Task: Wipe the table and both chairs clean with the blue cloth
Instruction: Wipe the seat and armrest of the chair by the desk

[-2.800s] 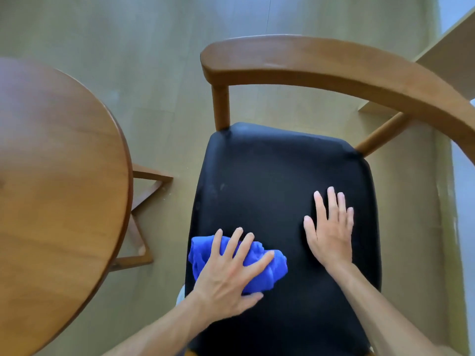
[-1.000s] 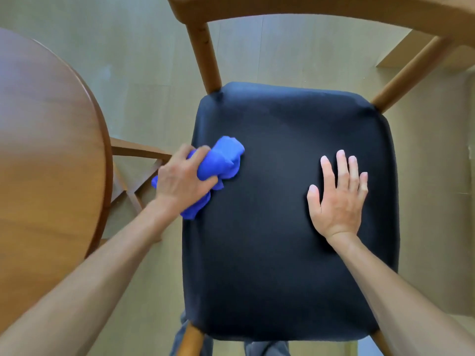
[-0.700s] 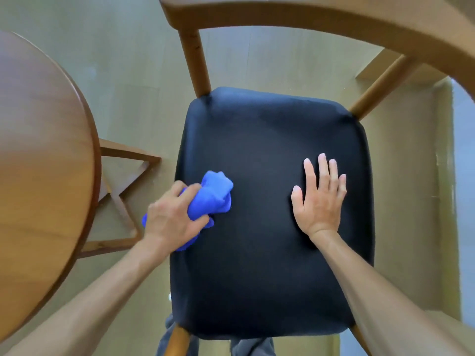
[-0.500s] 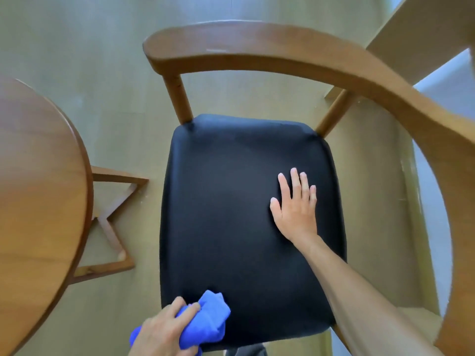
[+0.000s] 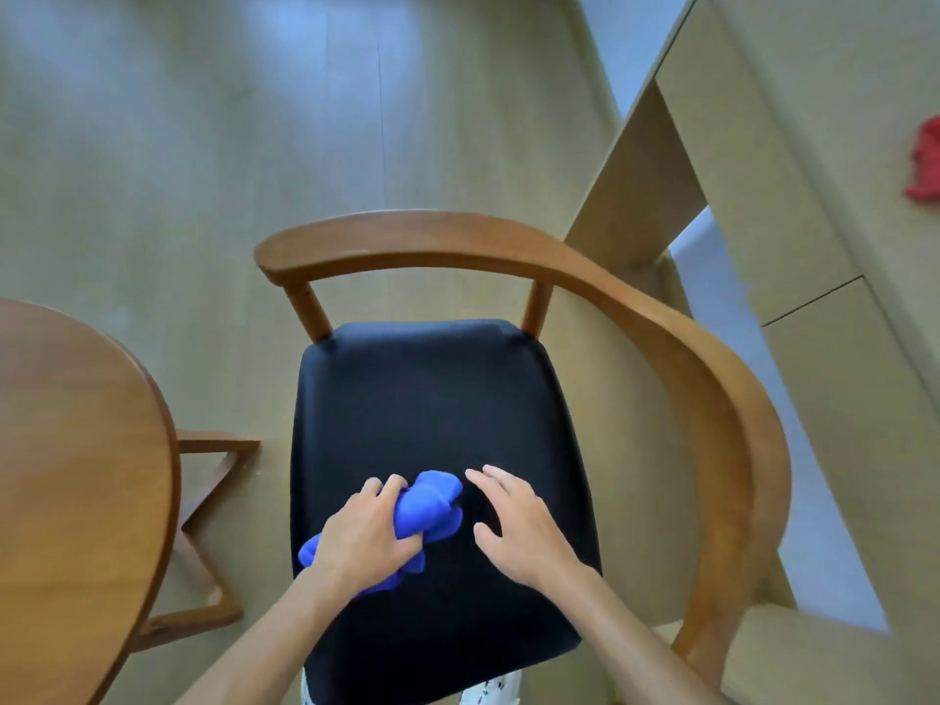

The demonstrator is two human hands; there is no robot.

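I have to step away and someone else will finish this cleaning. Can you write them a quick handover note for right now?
Left hand: grips the bunched blue cloth on the chair seat, near its front.
Right hand: open, beside the cloth over the seat, holding nothing.
Table: to the left of the chair.
Done: cannot be judged from this view; the seat is being wiped.
Left: finish the seat, wipe the chair's curved wooden backrest, then whatever of the table and the second chair remains. That chair is out of view.
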